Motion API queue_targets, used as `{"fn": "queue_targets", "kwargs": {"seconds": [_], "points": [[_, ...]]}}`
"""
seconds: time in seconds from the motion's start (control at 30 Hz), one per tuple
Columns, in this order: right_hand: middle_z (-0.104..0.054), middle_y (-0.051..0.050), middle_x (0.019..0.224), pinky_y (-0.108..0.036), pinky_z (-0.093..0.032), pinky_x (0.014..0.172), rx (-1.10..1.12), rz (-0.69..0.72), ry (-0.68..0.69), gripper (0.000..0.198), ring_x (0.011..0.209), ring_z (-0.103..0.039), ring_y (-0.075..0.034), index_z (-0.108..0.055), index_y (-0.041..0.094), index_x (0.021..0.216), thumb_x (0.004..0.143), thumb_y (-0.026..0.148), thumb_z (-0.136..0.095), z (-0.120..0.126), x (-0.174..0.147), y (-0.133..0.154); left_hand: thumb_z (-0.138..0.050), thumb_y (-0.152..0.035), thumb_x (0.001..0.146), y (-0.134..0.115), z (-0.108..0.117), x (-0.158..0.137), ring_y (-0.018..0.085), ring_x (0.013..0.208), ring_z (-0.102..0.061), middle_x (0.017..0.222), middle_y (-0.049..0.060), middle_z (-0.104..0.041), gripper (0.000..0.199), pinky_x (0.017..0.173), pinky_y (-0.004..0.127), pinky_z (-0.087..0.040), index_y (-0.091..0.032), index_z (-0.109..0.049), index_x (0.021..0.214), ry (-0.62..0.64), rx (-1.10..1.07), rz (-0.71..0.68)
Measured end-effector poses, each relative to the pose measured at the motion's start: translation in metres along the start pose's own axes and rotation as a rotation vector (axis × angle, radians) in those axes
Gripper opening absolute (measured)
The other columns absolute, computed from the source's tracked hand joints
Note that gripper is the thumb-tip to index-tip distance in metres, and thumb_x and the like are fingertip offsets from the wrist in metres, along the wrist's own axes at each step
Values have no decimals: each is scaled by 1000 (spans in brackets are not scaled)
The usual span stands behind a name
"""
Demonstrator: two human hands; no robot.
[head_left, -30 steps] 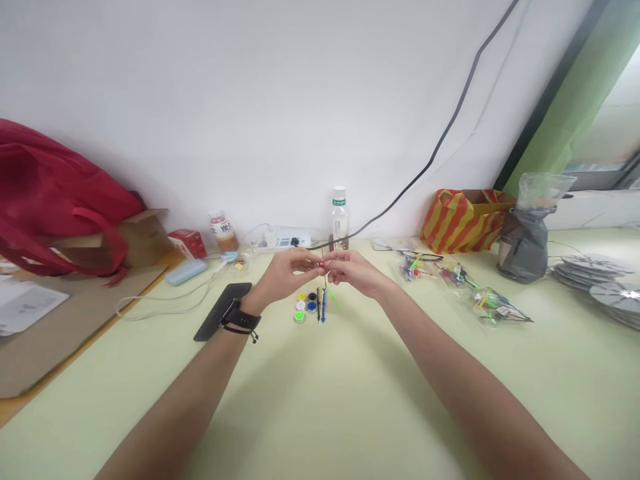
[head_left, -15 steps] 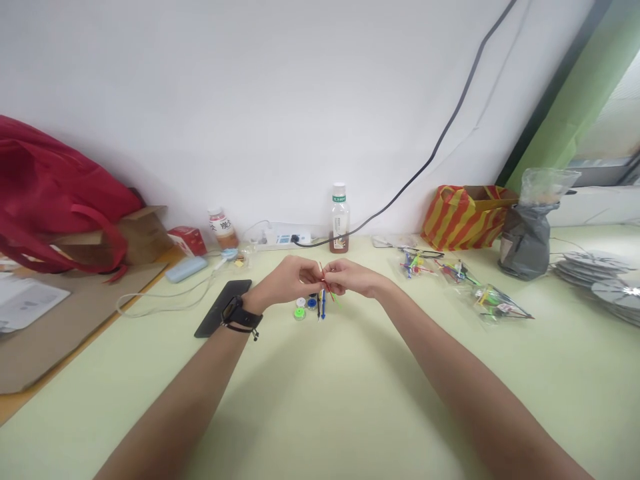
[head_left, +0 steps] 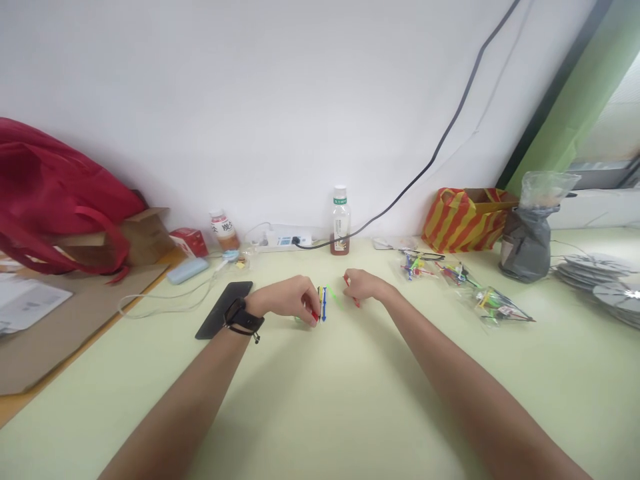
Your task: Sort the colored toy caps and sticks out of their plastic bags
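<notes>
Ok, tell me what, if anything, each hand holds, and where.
The right hand holds a red stick by its middle; the left hand, a small red piece, by which part I can't tell.

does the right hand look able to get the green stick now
Probably yes: the green stick lies uncovered close beside the right hand, though that hand holds a red piece.

A plain white wall (head_left: 250,100) rises behind a pale green counter (head_left: 325,407), which has a strip of orange-brown wood (head_left: 13,408) along its left. At right, a green curtain (or perhaps a panel; it is blurred) (head_left: 575,123) slants beside a bright window (head_left: 613,123), above a white ledge (head_left: 607,207). Soft shadows fall on the counter.
</notes>
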State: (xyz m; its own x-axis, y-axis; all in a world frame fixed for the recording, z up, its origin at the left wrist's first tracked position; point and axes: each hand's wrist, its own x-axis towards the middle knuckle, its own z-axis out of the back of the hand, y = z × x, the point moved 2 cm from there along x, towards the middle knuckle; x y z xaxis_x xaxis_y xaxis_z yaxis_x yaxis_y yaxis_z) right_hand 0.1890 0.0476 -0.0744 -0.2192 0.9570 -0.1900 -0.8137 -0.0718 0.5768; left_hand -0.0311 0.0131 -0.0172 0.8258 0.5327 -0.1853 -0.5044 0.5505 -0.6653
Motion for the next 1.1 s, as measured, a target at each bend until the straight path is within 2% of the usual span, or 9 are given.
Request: {"fn": "queue_targets", "kwargs": {"seconds": [0.13,0.3,0.4,0.5,0.63,0.83,1.0,1.1], "points": [[-73,-9,93,-23,-40,55,-85,6,15,43,76,-66,-20,-64,16,109,67,13,-74,-5,3,0,-81,-23,68,6,-4,1,21,73,-72,80,3,-79,13,65,25,-52,-23,-82,81,60,-31,85],[-73,-11,102,-24,-43,60,-123,44,11,40,83,-68,-20,-67,16,107,68,12,-73,-3,2,5,-85,-26,63,5,-2,3,18,73,-65,78,2,-77,11,62,24,-45,-25,-83,74,-12,114,29],[-73,-11,107,-23,-44,59,-125,54,21,42,84,-68,-20,-69,16,107,66,14,-76,2,-1,4,-85,-26,62,6,-1,4,17,67,-59,72,1,-74,11,58,25,-41,-25,-83,73,-25,117,44],[-75,-8,97,-22,-45,56,-105,55,70,42,74,-68,-18,-70,16,104,63,11,-76,6,-5,2,-83,-25,63,6,-2,4,16,64,-56,69,0,-74,11,55,25,-38,-25,-83,74,-10,103,57],[-76,-7,84,-22,-45,54,-74,53,110,30,64,-68,-17,-73,14,93,65,5,-69,10,-6,-1,-82,-24,63,8,-2,3,17,64,-56,70,1,-74,10,55,26,-38,-25,-83,73,-27,88,69],[-77,-9,82,-23,-44,57,-86,74,79,17,71,-68,-20,-77,15,73,61,4,-70,21,-2,-12,-84,-29,65,10,-1,4,17,65,-59,69,1,-73,10,58,26,-40,-24,-83,74,-41,86,51],[-77,-7,80,-21,-42,57,-64,143,79,15,71,-67,-18,-78,15,74,64,5,-70,18,-1,-11,-86,-30,64,10,1,4,18,70,-61,76,2,-73,16,61,26,-42,-23,-81,77,-88,82,23],[-77,-5,80,-20,-44,58,-33,226,98,17,71,-66,-17,-78,16,77,67,6,-68,8,-2,-1,-89,-40,62,12,4,2,19,74,-63,81,2,-72,27,64,26,-43,-22,-79,80,-142,123,30]]}}
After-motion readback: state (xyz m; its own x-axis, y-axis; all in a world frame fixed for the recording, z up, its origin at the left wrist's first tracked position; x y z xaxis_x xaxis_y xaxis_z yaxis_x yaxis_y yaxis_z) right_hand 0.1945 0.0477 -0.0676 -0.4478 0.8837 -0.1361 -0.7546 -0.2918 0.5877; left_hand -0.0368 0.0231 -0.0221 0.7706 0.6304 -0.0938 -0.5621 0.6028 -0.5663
